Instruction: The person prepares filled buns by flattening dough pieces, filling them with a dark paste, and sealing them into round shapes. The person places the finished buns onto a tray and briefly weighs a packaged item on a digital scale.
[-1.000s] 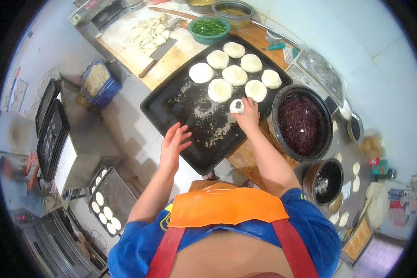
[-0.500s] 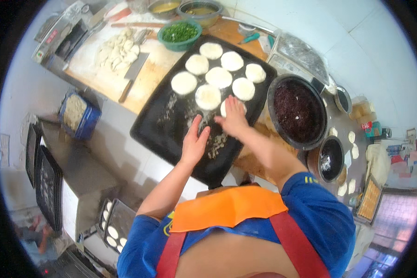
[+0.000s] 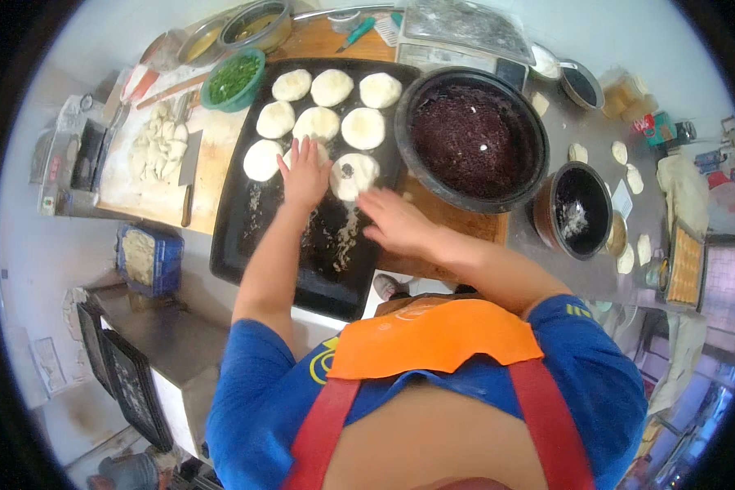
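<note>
A black baking tray (image 3: 249,245) holds several flat white dough rounds in rows. My left hand (image 3: 305,178) lies over one dough round (image 3: 318,152) in the near row, fingers spread and pressed flat, covering much of it. To its right is another dough round (image 3: 354,184) with a dark spot showing near its middle. My right hand (image 3: 396,220), fingers stretched out, rests at that round's lower right edge; I cannot tell whether the fingertips touch it. No object shows in either hand. Loose flour marks the bare front part of the tray.
Right of the tray stands a large black bowl (image 3: 531,167) of dark red filling, with a smaller dark bowl (image 3: 543,214) beyond. Leftward are a green bowl of chopped greens (image 3: 235,77), a cleaver (image 3: 189,163), dough pieces (image 3: 159,147) and a blue crate (image 3: 167,265).
The view has turned, shifting the tray leftward in it. My left hand has moved from above the tray's bare part onto a round. My right hand has drawn back, uncovering the dark-spotted round.
</note>
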`<action>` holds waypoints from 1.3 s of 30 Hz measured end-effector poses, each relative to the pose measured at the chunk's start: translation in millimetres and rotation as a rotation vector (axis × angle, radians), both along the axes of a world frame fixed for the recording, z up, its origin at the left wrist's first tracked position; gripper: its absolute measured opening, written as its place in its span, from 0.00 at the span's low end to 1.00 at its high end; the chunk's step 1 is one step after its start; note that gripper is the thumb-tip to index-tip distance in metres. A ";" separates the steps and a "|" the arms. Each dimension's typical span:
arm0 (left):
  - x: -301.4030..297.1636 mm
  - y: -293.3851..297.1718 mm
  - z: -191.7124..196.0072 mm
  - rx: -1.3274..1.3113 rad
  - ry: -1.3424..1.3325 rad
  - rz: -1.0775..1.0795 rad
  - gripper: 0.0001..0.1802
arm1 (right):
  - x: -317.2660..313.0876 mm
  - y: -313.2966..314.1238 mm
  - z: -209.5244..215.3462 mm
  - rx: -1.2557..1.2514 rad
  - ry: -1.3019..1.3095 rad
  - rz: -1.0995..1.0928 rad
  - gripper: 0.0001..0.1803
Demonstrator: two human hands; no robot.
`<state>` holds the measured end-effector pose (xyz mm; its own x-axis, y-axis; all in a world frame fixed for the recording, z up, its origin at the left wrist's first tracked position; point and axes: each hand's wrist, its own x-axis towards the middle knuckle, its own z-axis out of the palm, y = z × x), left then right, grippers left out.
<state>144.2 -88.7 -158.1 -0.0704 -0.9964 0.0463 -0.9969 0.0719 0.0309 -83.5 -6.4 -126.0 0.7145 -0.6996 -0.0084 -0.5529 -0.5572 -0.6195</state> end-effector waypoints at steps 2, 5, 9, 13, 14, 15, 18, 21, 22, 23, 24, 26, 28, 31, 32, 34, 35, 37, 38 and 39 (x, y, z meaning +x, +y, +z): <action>-42.5 9.9 7.2 -0.216 0.160 -0.258 0.29 | -54.8 30.3 29.4 -0.098 -0.261 0.037 0.25; -78.6 41.2 -13.6 -0.076 0.156 -0.381 0.24 | -155.0 47.8 62.9 -0.022 -0.443 0.049 0.14; -73.6 56.3 -29.5 -0.074 0.084 -0.298 0.17 | -310.5 6.1 97.7 -0.025 -0.385 -0.666 0.11; -90.9 74.9 -7.9 -0.147 0.182 -0.111 0.25 | -504.2 -99.8 8.2 -0.004 0.077 -1.171 0.16; -110.1 83.2 5.8 -0.230 0.316 0.025 0.27 | -521.2 -116.2 -15.7 0.038 0.077 -1.203 0.17; -131.3 87.9 19.5 -0.369 0.469 0.167 0.28 | -534.1 -130.2 -34.9 0.078 0.079 -1.232 0.17; -238.0 109.1 102.3 -0.606 0.868 0.258 0.26 | -519.7 -156.2 -70.0 0.106 0.193 -1.019 0.17; -302.0 113.5 133.8 -0.465 0.927 -0.067 0.25 | -480.8 -176.7 -54.3 -0.057 0.301 -0.713 0.13; -323.0 111.1 140.9 -0.275 0.996 -0.116 0.24 | -467.5 -173.2 -24.6 -0.064 0.124 -0.692 0.12; -349.3 108.0 144.0 -0.169 1.249 -0.112 0.25 | -451.9 -162.5 13.1 -0.073 -0.040 -0.654 0.12; -379.6 97.9 146.5 -0.056 1.497 -0.107 0.25 | -439.1 -148.1 47.5 -0.055 -0.232 -0.658 0.11; -433.6 73.6 138.5 0.019 1.843 0.065 0.26 | -419.8 -119.6 81.4 0.081 -0.612 -0.619 0.12; -471.6 47.4 133.8 0.192 1.878 0.304 0.25 | -402.9 -93.6 93.5 0.298 -0.965 -0.528 0.14; -486.0 36.1 129.1 0.151 2.073 0.279 0.20 | -399.0 -53.2 101.2 0.323 -0.684 -0.630 0.16; -486.3 37.1 126.5 0.134 2.089 0.279 0.19 | -410.0 -42.0 89.8 0.266 -0.735 -0.538 0.18; -483.4 45.2 127.2 0.118 2.010 0.264 0.17 | -407.5 -21.9 93.3 0.643 -1.207 -0.692 0.22; -481.1 49.9 124.5 0.123 1.834 0.209 0.18 | -401.3 -16.6 91.5 0.557 -1.260 -0.757 0.27; -482.1 55.7 109.0 0.106 1.682 0.098 0.19 | -361.5 -9.4 84.5 0.223 -1.070 -1.004 0.15; -479.4 55.9 109.2 0.116 1.659 0.005 0.20 | -347.9 -8.8 82.3 0.065 -0.850 -1.093 0.14; -470.4 56.6 111.2 0.312 1.675 0.104 0.20 | -340.2 -6.0 83.6 -0.015 -0.903 -1.157 0.20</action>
<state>-326.3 -32.0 -46.9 -0.0901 -0.9783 -0.1867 0.1382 -0.1979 0.9704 -423.6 -12.5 -42.4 -0.4735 -0.8697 0.1393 -0.1224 -0.0916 -0.9882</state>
